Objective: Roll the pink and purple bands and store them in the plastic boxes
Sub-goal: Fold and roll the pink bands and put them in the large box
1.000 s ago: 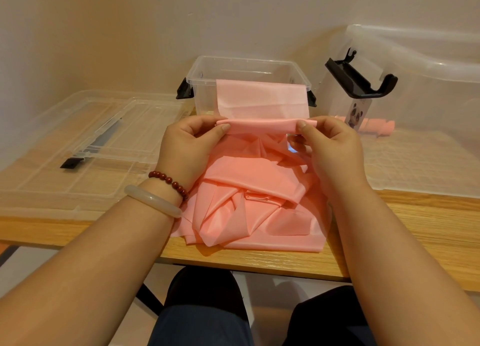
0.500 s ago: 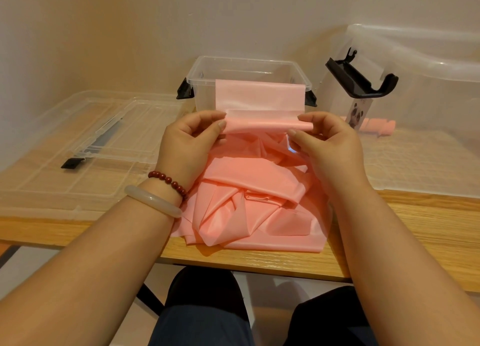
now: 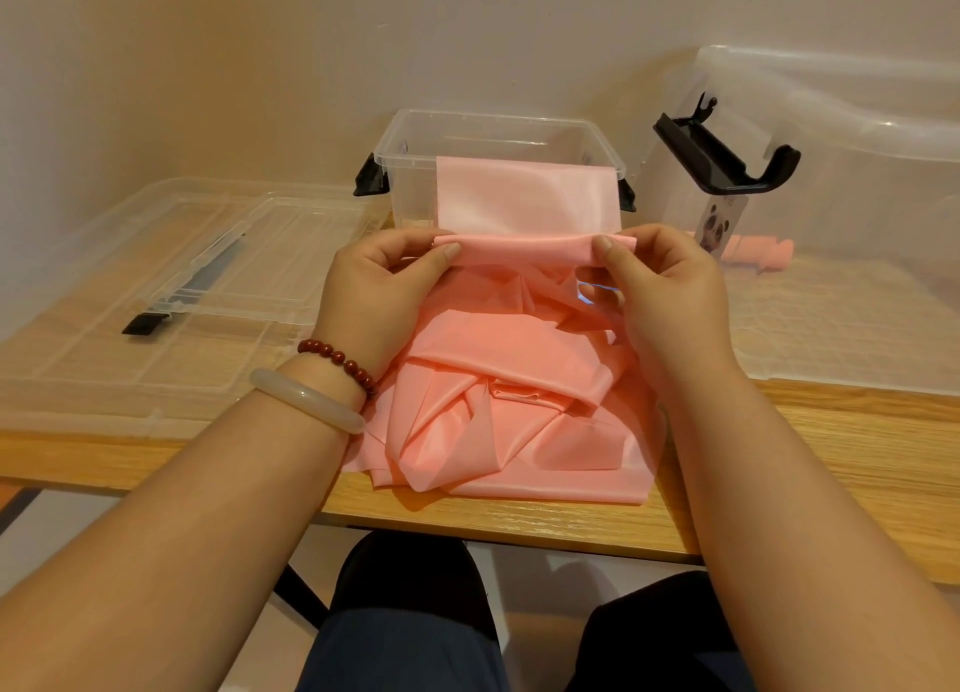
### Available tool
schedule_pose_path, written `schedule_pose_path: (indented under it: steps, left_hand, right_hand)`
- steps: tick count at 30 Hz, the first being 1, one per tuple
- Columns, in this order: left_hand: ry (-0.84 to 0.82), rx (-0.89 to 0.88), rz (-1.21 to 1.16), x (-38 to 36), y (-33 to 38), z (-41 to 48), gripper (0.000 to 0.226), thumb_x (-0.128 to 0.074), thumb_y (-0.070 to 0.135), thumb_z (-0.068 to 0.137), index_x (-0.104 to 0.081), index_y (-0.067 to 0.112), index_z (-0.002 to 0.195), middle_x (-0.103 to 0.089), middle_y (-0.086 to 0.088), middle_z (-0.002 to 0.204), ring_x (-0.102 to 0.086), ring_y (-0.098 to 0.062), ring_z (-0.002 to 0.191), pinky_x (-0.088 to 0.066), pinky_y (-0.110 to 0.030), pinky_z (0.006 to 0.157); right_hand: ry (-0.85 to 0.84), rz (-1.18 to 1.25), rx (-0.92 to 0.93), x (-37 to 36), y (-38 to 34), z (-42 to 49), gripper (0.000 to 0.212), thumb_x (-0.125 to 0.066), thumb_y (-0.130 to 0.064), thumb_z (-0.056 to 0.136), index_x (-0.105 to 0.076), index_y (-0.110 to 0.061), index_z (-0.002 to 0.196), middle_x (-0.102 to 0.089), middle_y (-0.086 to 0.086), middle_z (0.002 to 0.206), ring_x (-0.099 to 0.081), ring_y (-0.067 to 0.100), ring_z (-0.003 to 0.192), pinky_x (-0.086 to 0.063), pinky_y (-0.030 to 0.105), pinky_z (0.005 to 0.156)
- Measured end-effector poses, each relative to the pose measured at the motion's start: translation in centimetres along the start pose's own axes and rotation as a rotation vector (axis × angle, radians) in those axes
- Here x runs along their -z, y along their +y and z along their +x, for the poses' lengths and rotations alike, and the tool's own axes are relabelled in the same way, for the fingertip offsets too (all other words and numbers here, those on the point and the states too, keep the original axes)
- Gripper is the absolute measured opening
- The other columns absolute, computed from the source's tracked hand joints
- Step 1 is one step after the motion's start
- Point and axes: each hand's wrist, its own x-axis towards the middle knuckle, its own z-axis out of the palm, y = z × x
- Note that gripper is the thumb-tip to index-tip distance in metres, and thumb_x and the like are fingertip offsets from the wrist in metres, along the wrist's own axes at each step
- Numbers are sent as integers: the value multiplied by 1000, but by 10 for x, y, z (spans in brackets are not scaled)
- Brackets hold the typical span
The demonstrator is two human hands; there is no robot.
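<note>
One pink band point(image 3: 519, 374) | crumpled, top rolled | left hand point(image 3: 375, 296), right hand point(image 3: 670, 299) pinch

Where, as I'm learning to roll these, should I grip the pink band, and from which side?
Take the pink band at the two ends of its rolled edge, one hand from each side, as the left hand and right hand pinch it now. That edge runs straight across, so it should turn evenly; the heap below is crumpled, with no clean line.

No legible text, panda sticker point(image 3: 719, 223) on the large clear box point(image 3: 862, 119), print unreadable
</note>
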Motion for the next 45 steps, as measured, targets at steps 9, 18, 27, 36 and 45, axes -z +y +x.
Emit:
schedule_pose_path:
  steps: [9,18,27,36,45]
  left_hand:
    - [0,1,-78,-2,6,-2,16,-65,0,88,-66,13,97,-66,-6,85,-66,-11,73,-54,-18,69]
    - [-15,5,-8,0,5,-4,22,-67,2,87,-69,12,106,-71,-13,98,-67,-12,84,-56,-26,83]
    - [-1,-3,28,-1,3,-3,8,-67,12,89,-73,14,95,-72,0,85,-68,-6,79,-53,-18,74]
    - [-14,-7,-63,-1,7,-2,18,-63,-1,89,-64,15,99,-64,-1,83,-65,-11,76,-53,-17,68]
    - [-25,17,-70,0,7,-4,23,-63,-2,88,-69,15,102,-69,-12,100,-67,-12,81,-54,-19,76]
  right_hand:
    - [-9,-65,85,-1,-1,0,5,-64,-13,94,-68,-14,94,-65,1,74,-65,10,61,-62,41,64]
    - [-22,-73,66,2,1,1,3,-71,-14,88,-70,-15,91,-69,9,86,-70,14,71,-61,46,58]
    - [-7,-24,28,-3,-1,-1,7,-62,-17,96,-66,-12,95,-69,9,80,-70,13,69,-59,47,52]
    - [26,-70,102,-5,1,3,5,-61,-14,96,-60,-19,93,-62,4,73,-62,9,57,-51,24,46]
    - [-28,-51,41,0,-1,0,12,-69,-15,91,-69,-13,103,-70,8,86,-71,15,76,-60,40,57]
